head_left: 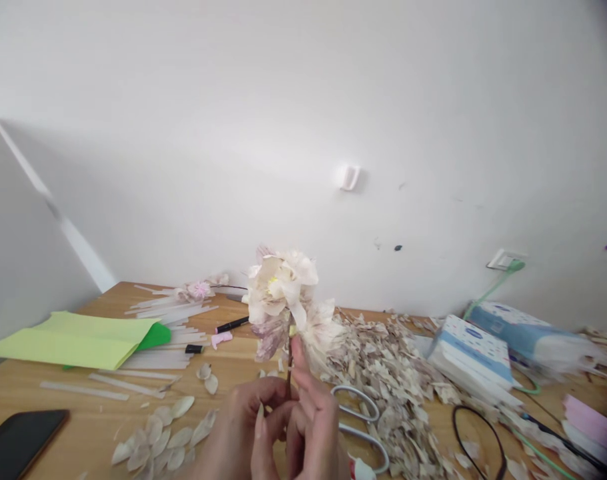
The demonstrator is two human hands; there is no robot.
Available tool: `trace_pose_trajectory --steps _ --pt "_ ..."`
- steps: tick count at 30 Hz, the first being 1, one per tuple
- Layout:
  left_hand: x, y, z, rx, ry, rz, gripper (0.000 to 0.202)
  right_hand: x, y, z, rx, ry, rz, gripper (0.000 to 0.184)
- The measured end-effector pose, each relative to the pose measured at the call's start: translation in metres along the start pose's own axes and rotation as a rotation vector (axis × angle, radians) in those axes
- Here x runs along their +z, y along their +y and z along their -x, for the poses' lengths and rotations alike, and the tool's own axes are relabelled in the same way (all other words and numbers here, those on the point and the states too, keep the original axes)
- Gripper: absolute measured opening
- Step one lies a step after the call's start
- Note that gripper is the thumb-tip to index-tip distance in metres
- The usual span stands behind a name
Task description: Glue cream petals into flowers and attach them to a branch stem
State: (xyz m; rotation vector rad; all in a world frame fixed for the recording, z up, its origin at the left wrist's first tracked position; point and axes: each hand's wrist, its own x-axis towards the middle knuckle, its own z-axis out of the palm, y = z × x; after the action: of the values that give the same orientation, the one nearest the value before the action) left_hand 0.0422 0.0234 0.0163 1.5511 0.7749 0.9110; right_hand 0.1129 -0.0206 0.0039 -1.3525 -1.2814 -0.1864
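A handmade flower (283, 283) with cream and mauve petals and a yellow centre stands upright over the table on a thin brown stem (289, 353). Low on that stem, my left hand (241, 423) pinches with thumb and fingers. My right hand (311, 413) is closed round the stem too, its index finger stretched up along it beneath the petals. The fingers overlap, so the lower stem is mostly hidden. Just right of my right hand lie scissors (358, 400) with grey-white handles, their blades out of sight. A white cap-like object (362, 469) shows partly beside my right wrist.
Loose dried petals (393, 380) heap on the right, with a smaller pile (156, 437) at left. Tissue packs (471, 353), a black cable (456, 433), white strips (171, 310), yellow-green paper (78, 337), a black pen (232, 325) and a phone (26, 443) lie around. A wall rises behind.
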Motion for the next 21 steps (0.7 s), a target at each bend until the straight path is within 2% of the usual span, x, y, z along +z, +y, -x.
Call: trace_pose_trajectory --steps 6,12,16,21 --pt "0.0 -0.007 -0.002 0.016 0.006 -0.083 0.013 -0.005 -0.002 -0.009 -0.057 -0.069 0.085 0.051" --pt "0.0 -0.006 -0.001 0.037 0.029 -0.195 0.019 -0.007 0.002 -0.017 -0.061 -0.081 0.048 0.049" --pt "-0.001 0.003 0.0 0.029 0.037 -0.353 0.022 -0.01 0.005 -0.02 -0.077 -0.097 0.043 0.047" --pt "-0.003 0.007 0.001 0.049 0.122 -0.592 0.029 -0.013 0.004 -0.025 -0.083 -0.12 0.12 0.046"
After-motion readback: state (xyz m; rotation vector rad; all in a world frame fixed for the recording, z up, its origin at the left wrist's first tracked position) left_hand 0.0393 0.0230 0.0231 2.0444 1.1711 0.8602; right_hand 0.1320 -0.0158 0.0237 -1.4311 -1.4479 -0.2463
